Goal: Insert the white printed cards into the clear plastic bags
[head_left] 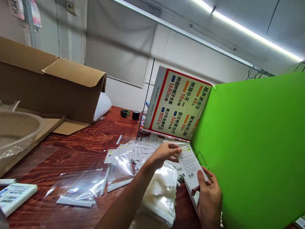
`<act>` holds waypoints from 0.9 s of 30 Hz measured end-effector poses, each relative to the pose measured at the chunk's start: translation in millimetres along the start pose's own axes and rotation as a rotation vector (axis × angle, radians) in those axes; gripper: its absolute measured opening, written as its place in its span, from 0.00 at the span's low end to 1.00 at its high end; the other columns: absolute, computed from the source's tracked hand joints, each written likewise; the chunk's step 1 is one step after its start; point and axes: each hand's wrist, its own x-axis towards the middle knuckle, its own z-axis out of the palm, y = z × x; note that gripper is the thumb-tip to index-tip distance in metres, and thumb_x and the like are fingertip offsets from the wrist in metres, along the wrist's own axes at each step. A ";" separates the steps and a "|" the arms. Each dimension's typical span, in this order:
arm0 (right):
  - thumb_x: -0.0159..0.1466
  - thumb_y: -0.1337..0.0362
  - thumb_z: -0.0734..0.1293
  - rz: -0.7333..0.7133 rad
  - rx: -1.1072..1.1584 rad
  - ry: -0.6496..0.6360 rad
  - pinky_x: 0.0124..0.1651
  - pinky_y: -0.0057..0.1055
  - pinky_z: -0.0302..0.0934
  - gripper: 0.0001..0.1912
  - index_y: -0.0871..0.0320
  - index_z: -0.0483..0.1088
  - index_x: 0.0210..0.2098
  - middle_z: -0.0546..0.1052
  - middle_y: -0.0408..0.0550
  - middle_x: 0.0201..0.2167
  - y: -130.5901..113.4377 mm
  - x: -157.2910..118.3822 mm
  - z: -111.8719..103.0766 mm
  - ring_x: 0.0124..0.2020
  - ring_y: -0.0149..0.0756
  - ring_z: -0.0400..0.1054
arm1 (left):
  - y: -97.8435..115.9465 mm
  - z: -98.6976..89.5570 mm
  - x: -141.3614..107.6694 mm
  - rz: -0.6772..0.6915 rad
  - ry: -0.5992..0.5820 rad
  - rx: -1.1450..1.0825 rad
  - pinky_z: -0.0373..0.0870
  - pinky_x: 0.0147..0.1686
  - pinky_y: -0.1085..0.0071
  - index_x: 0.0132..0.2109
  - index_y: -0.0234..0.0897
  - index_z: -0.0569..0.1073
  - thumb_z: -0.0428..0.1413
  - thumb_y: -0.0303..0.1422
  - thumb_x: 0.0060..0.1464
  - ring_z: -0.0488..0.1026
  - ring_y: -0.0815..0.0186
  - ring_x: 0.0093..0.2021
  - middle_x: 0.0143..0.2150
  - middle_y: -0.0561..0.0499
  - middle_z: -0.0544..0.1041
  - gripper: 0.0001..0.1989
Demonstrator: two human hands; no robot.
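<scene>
A white printed card (190, 163) with a barcode and a small yellow mark is tilted between both hands. My left hand (165, 152) pinches its upper left corner between thumb and fingers. The lower right end of the card is gripped by my right hand (209, 190), thumb on the printed face. Below my left forearm lies a stack of clear plastic bags (163, 190). Loose white cards (126, 151) are scattered behind the hands, some under clear film. Under the held card, more white cards are partly hidden.
A bright green panel (250, 143) stands at the right, joined to a printed price board (177, 103). An open cardboard box (52, 86) and a clear plastic tub (19, 133) stand left. Clear bags (81, 186) lie on the red-brown table (83, 143). Tape rolls (135, 115) sit behind.
</scene>
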 end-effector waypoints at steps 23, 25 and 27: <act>0.57 0.53 0.74 -0.372 -0.218 -0.225 0.54 0.46 0.68 0.34 0.55 0.67 0.61 0.73 0.54 0.58 -15.3 -22.9 -7.4 0.53 0.49 0.71 | 25.7 1.5 -23.2 -0.043 -0.501 0.404 0.69 0.31 0.71 0.36 0.35 0.79 0.64 0.45 0.46 0.74 0.66 0.29 0.31 0.49 0.79 0.17; 0.57 0.52 0.74 -0.305 -0.178 -0.162 0.51 0.43 0.70 0.36 0.58 0.67 0.61 0.76 0.55 0.55 -14.1 -12.6 -4.1 0.48 0.47 0.74 | 30.2 -3.2 -25.0 -0.067 -0.469 0.601 0.68 0.29 0.70 0.32 0.35 0.78 0.59 0.50 0.51 0.73 0.65 0.28 0.29 0.48 0.78 0.20; 0.60 0.47 0.70 -0.247 -0.271 -0.142 0.49 0.40 0.70 0.39 0.60 0.62 0.64 0.76 0.56 0.53 -11.2 9.1 -4.3 0.47 0.45 0.75 | 35.1 -9.6 -29.5 -0.075 -0.390 0.892 0.64 0.27 0.70 0.26 0.36 0.76 0.53 0.53 0.56 0.70 0.66 0.24 0.25 0.48 0.76 0.25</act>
